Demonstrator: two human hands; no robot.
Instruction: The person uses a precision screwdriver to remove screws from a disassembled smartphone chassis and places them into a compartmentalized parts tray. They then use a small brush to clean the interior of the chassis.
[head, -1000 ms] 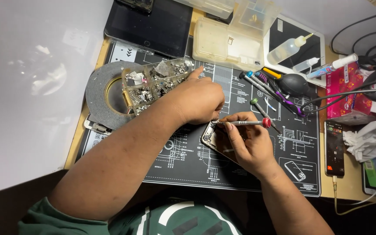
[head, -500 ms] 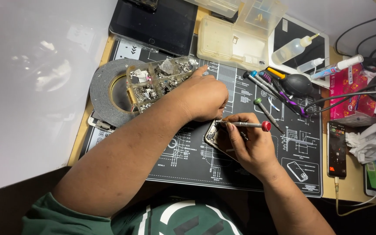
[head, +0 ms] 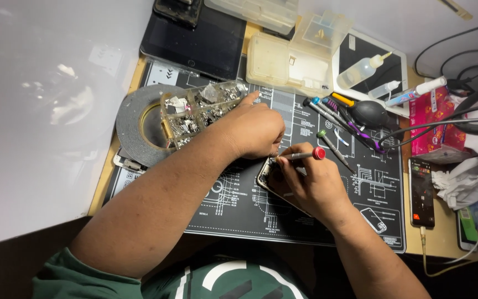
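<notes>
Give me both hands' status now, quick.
Left hand: curled, resting on the opened phone.
Right hand: closed, holding red-capped screwdriver.

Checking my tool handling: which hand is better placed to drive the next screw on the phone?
Right, probably: the right hand already holds the screwdriver, tip at the phone; the left hand has none.

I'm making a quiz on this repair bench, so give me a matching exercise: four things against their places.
Things:
1. screwdriver
2. tape roll
3. squeeze bottle
4. parts tray

Places:
A. on the white board at the back
B. partly over the tape roll
C. in the right hand
D. at the mat's left edge

Pairs: 1-C, 2-D, 3-A, 4-B
</notes>
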